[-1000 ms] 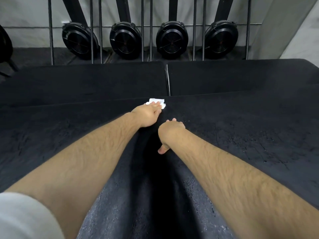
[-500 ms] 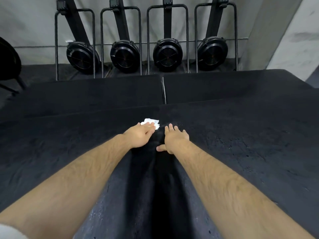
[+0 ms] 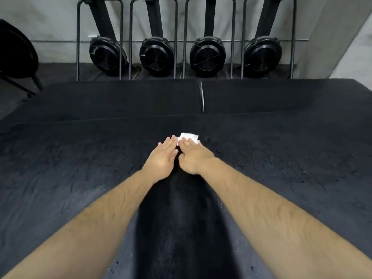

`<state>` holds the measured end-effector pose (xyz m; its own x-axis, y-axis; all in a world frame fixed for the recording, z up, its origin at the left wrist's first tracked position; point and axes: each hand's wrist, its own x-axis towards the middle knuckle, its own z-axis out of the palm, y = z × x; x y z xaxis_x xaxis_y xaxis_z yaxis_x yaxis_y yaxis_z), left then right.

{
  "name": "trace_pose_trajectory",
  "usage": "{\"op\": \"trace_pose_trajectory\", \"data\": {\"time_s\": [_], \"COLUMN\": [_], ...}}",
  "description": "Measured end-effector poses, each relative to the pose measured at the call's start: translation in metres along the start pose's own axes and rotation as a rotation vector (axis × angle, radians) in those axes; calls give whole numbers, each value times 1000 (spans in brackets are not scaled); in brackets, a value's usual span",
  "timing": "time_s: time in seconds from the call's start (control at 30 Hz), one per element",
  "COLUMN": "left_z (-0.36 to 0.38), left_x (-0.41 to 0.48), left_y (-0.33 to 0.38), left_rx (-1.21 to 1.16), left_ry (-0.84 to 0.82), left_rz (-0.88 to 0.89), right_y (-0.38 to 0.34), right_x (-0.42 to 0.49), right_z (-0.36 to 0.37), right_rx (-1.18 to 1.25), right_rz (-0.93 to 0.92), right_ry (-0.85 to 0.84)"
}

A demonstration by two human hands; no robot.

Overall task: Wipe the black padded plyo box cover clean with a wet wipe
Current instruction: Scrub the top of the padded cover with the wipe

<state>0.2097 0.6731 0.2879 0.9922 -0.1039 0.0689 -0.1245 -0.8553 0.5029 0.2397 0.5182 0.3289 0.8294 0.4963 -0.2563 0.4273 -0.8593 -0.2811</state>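
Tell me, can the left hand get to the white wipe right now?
Probably yes. The left hand lies flat on the plyo box cover with its fingertips right beside the wet wipe. Only the right hand, pressing on the wipe, shares that spot.

White crumpled wipe (image 3: 189,136), on scuffed black cover (image 3: 281,168)

**Two Hands Flat on the Black Cover**

The left hand (image 3: 162,159) lay flat on the black padded cover (image 3: 281,168), fingers straight. Just beside it, the right hand (image 3: 195,158) pressed a folded white wet wipe (image 3: 190,136). A darker streak (image 3: 177,228) ran between the forearms. Beyond, four black round-housed machines (image 3: 157,57) stood along the grey wall (image 3: 50,27).
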Motion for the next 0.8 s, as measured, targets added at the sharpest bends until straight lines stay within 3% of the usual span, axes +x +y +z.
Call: {"op": "trace_pose_trajectory", "data": {"time_s": [0.2, 0.37, 0.53, 0.7, 0.8], "left_z": [5, 7, 3, 2, 1], "left_x": [1, 6, 5, 4, 4], "left_y": [-8, -11, -8, -4, -1], "left_rx": [38, 19, 42, 38, 53], "left_ry": [42, 44, 12, 8, -7], "left_rz": [36, 32, 21, 5, -4], "right_y": [15, 21, 38, 16, 23], "right_x": [33, 20, 20, -8, 3], "right_z": [-8, 5, -7, 5, -8], "right_rx": [-73, -93, -70, -84, -19], "right_rz": [72, -2, 117, -17, 92], "right_ry": [96, 105, 130, 130, 145]}}
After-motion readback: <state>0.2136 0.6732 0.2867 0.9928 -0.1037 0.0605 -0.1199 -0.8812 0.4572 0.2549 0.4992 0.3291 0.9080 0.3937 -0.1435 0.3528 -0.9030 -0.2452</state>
